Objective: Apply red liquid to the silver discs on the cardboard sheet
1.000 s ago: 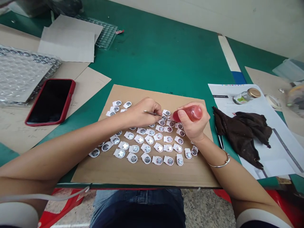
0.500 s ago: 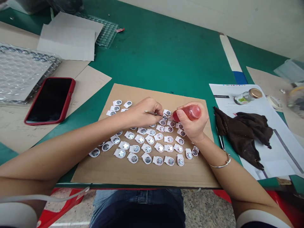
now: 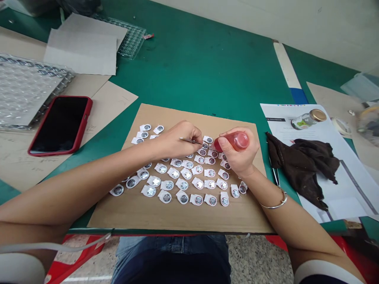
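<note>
My left hand (image 3: 185, 139) is closed in a pinch around a slim metal tool (image 3: 188, 140) that looks like tweezers; its working tip is hidden by my fingers. In my right hand (image 3: 244, 154) a red squeeze bottle (image 3: 235, 141) lies tilted, its nozzle end pointing left, down at the small discs. Between both hands is a silver disc on a white tab (image 3: 205, 146), close to the fingers and the nozzle. Rows of similar discs with tabs (image 3: 186, 173) cover a brown cardboard sheet (image 3: 177, 219) under my hands. My left forearm hides some of them.
To the left lie a phone in a red case (image 3: 62, 124), a plastic-wrapped pack (image 3: 26, 90) and grey card sheets (image 3: 83, 51). On the right, a dark brown cloth (image 3: 299, 165) and a small jar (image 3: 309, 119) rest on printed paper (image 3: 352, 189). Tweezers (image 3: 276, 175) stick out beside the cloth.
The whole view has shifted very slightly. Both hands keep their hold and place over the discs; otherwise nothing visibly differs.
</note>
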`<state>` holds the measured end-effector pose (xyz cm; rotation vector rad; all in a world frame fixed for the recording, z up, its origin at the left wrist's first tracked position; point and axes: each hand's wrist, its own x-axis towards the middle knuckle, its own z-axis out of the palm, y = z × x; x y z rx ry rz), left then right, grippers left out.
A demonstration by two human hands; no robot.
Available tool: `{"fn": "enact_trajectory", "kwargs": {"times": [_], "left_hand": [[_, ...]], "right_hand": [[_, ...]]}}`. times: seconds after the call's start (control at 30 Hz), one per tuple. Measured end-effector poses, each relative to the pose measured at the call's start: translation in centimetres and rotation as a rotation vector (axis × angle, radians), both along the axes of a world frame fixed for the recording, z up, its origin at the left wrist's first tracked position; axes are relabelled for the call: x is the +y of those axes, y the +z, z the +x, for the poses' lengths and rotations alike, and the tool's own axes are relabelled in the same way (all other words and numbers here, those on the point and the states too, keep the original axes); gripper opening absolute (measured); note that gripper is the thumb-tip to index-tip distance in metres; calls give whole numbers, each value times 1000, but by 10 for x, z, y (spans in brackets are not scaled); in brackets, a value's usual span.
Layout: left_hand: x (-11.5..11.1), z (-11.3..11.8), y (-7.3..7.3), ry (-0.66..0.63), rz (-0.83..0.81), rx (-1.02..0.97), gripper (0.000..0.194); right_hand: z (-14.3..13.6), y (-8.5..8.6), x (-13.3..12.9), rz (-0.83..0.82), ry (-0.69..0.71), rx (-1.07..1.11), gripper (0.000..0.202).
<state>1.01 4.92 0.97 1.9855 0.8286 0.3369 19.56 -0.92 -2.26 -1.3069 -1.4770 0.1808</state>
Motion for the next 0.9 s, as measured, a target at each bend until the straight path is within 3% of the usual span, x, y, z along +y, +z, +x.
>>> {"fn": "enact_trajectory", "kwargs": {"times": [0.9], "left_hand": [[2, -2, -1, -12, 15, 27, 15]], "right_hand": [[0, 0, 0, -5, -3, 2, 25]]}}
